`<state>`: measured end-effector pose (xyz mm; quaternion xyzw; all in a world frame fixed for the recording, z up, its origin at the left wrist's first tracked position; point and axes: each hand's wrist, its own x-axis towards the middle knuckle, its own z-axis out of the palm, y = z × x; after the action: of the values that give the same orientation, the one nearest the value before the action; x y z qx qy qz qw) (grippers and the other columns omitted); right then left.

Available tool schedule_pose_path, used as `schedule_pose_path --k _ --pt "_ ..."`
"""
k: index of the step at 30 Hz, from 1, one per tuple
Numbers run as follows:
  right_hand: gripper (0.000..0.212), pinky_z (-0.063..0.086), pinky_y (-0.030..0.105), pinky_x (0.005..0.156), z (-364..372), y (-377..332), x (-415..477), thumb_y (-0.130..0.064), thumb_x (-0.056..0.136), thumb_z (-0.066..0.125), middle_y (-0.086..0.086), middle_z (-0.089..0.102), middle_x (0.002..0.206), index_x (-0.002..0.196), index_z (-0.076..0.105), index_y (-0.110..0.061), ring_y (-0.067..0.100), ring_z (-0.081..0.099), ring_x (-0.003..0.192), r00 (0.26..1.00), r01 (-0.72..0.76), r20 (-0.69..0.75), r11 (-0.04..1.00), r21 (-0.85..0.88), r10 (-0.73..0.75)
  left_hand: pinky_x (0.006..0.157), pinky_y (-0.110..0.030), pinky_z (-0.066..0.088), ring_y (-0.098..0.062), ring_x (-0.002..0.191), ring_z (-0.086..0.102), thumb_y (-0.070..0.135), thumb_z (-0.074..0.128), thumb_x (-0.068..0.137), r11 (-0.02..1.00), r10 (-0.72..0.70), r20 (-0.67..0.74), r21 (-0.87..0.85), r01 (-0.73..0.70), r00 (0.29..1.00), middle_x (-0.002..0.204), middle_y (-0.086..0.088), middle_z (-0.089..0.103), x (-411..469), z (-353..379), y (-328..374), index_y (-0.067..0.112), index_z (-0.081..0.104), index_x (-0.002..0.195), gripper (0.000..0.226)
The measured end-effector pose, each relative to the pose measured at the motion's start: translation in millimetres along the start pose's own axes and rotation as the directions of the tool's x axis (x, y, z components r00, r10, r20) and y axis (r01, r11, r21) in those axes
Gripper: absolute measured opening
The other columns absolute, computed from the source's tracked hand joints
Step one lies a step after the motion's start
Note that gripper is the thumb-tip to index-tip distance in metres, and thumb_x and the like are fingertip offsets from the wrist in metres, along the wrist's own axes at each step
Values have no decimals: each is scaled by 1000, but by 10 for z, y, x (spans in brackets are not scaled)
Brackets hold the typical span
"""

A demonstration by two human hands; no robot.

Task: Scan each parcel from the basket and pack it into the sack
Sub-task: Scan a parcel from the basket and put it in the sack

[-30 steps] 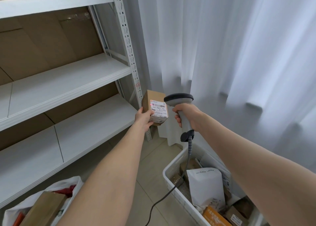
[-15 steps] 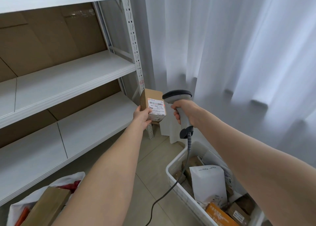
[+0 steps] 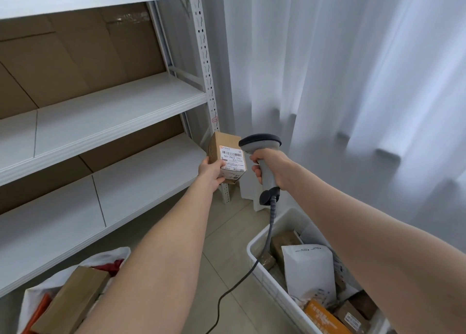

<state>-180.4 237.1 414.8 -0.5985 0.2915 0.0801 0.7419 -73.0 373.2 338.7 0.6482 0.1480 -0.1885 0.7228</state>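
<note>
Parcel basket (image 3: 277,296): white perforated plastic, on the floor (image 3: 227,235) at lower right. Contents, partly hidden by the right forearm: white mailer bag (image 3: 310,270) standing upright, print too small to read; orange parcel (image 3: 322,316) with illegible print; several brown cartons, one with a small white sticker.

Sack (image 3: 30,306): white, open, on the floor at lower left, below the shelving. Holds a long brown carton (image 3: 73,298) lying tilted, with red and orange items beside it.

Held parcel (image 3: 227,154): small brown carton, upright, in the air in front of the shelving upright (image 3: 205,56), well above basket and sack. Left hand (image 3: 210,173) grips its lower left corner, fingers curled underneath and thumb on the side face.

Scanner (image 3: 267,179): grey, dark head just beside the parcel's upper right edge, not touching. Right hand (image 3: 274,164) has its fingers wrapped round the handle. Cable (image 3: 254,263) drops past the basket rim to the floor.

Label (image 3: 233,159): white, faces the camera; barcode, "507-P802 T70", lower down "P802". Red logo at top left unreadable.
</note>
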Motion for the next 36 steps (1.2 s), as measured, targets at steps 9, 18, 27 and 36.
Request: schedule_pose_path --k 9,18,27,36 --pt "4 41 18 44 -207 -64 -121 -10 91 54 7 48 62 93 51 -7 13 43 47 1000 1 30 998 -61 1 100 -46 46 -30 128 47 3 55 92 1000 -4 -14 16 4 1000 138 -10 51 -110 112 -57 20 41 141 54" --pt "5 40 18 47 -339 -98 -228 -11 92 54 6 48 63 88 51 -8 12 42 49 998 -18 61 995 -97 24 100 -46 47 -30 128 47 3 57 91 1000 1 -32 19 0 999 139 -11 50 -215 185 -119 20 40 141 56" --pt "5 40 20 48 -359 -3 -285 -11 91 54 6 48 62 88 53 -8 12 43 48 994 2 105 993 -120 11 101 -48 46 -31 128 47 3 55 92 1000 13 -74 9 -12 997 139 -11 49 -414 130 -130 21 39 143 57" --pt "7 43 20 46 -350 99 -373 -10 90 57 7 52 63 93 54 -6 13 46 46 989 49 147 993 -110 -33 100 -46 47 -30 128 46 3 56 91 1000 26 -117 14 -25 993 138 -10 50 -687 12 -172 21 40 142 56"
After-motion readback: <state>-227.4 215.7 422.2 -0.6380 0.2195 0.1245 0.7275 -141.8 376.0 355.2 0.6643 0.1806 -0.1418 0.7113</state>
